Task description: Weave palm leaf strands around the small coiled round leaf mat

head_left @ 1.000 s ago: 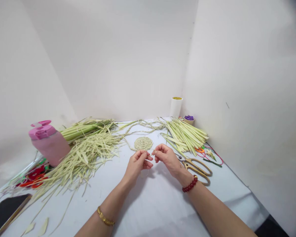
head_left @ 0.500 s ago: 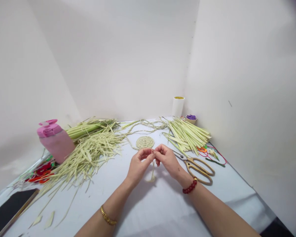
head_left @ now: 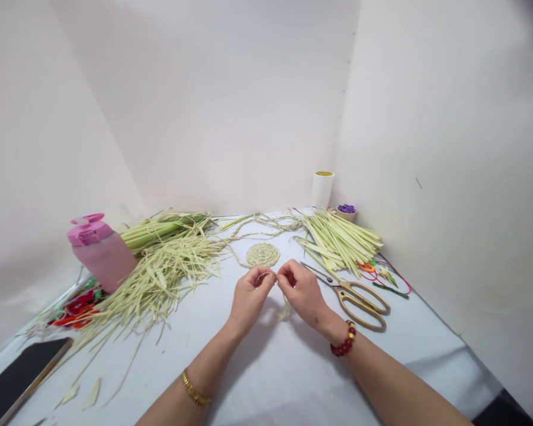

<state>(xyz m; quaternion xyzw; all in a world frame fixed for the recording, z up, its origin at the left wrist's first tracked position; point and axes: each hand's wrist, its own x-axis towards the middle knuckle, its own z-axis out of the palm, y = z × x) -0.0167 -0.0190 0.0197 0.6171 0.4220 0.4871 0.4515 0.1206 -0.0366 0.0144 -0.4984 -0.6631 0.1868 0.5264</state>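
My left hand (head_left: 250,296) and my right hand (head_left: 302,290) meet above the white table (head_left: 266,367), fingertips pinched together on a thin pale straw strip (head_left: 281,313). The strip hangs down between the hands and curls onto the table. Just beyond the fingertips lies a small round woven straw mat (head_left: 263,255), with a braided tail running off to the back. A gold bracelet is on my left wrist, a red bead bracelet on my right.
Gold scissors (head_left: 355,296) lie right of my right hand. A bundle of cut green strips (head_left: 337,239) lies behind them, loose straw (head_left: 160,278) and a pink bottle (head_left: 100,251) at left. A white roll (head_left: 322,188), a small bowl (head_left: 346,212), coloured cords (head_left: 384,275) and a black tablet (head_left: 18,378) are around.
The hands have come together from slightly apart, and the straw strip now dangles lower and curls on the table. The view has shifted a little.
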